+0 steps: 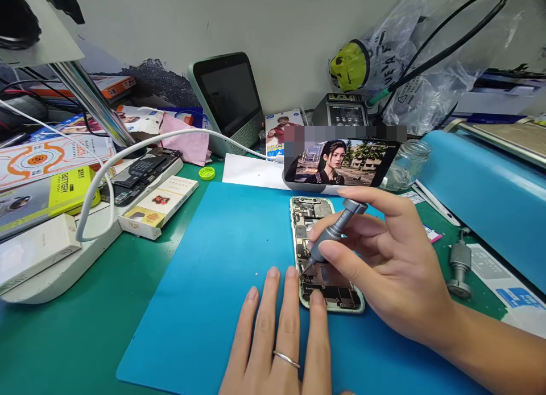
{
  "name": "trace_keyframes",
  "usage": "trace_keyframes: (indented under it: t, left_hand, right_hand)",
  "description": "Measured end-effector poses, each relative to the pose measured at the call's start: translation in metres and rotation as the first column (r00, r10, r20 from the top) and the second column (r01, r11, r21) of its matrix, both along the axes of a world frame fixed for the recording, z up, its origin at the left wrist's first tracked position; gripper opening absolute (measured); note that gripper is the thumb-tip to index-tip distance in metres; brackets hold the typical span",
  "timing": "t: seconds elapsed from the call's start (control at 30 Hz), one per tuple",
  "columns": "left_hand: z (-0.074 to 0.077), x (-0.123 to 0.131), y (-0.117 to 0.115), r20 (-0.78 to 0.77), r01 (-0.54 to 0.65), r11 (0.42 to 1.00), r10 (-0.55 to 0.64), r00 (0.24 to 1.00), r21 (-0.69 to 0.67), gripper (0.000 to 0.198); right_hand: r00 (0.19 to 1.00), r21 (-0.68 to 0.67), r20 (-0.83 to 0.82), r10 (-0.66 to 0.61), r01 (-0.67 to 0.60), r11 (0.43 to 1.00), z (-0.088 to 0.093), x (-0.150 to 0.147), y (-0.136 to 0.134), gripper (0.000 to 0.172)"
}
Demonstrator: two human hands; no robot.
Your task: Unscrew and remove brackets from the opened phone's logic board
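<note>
R hand point(396, 258): thumb & fingers gripping a gray metal screwdriver point(330, 235), index finger over the top end; tool tilts, tip down at L side of the phone's innards.
L hand point(277, 344): palm down, fingers spread, grasping nothing; index fingertip rests on lower part of the phone, middle fingertip at its L edge. Silver ring point(286, 359) on middle finger.
Opened phone point(330, 275): lies flat under both hands, boards & parts exposed, pale frame, long side running away from the person.
Blue mat point(191, 304): beneath phone & L hand, spread on the green desk point(63, 338).
Second phone point(341, 161): propped sideways just beyond the opened one, screen lit w/ a figure in an outdoor scene; part of its top blurred out.
White cable point(170, 136): arcs in from L to the second phone's L end.
R side: spare screwdriver point(459, 264) standing on desk, slim white tool point(437, 204), glass jar point(407, 161) nr second phone, blue roll point(482, 184) farther R.
L side: green cap point(207, 173) just off the mat; small white box point(162, 204) & dark phone parts point(140, 176) on a white base point(63, 275); yellow-gray battery box point(74, 190) alongside; metal post point(91, 105) behind.
Back, by wall: smart display point(230, 99), dark screen; pink cloth point(183, 139) to its L; black bench unit point(345, 110) & clear plastic bag point(426, 93) to R.
</note>
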State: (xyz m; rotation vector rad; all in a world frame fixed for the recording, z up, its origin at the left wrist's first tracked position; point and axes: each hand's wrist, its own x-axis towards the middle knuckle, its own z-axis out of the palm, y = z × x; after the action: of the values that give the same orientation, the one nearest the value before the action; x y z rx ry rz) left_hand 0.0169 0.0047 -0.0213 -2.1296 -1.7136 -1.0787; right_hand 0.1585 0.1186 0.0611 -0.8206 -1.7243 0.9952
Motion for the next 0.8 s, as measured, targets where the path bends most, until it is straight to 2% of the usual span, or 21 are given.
trace_keyframes:
  t: [0.37, 0.57, 0.8]
  left_hand:
    - [0.0027, -0.0022, 0.0011, -0.020, 0.003, 1.000, -0.003, 1.000, 0.002, 0.056]
    - [0.0042, -0.0029, 0.0017, -0.025, 0.011, 1.000, -0.011, 1.000, 0.010, 0.056]
    - [0.0078, -0.0047, 0.0011, -0.052, 0.027, 0.999, -0.028, 0.998, -0.019, 0.057]
  right_hand:
    - [1.000, 0.038, 0.026, 0.007, -0.008, 0.999, 0.0005, 0.0005, -0.0001, 0.046]
    - [0.999, 0.071, 0.007, -0.035, 0.034, 0.997, 0.0007, 0.0016, -0.0010, 0.048]
    - [0.999, 0.104, 0.048, 0.014, -0.019, 0.994, 0.0014, 0.0028, 0.0009, 0.053]
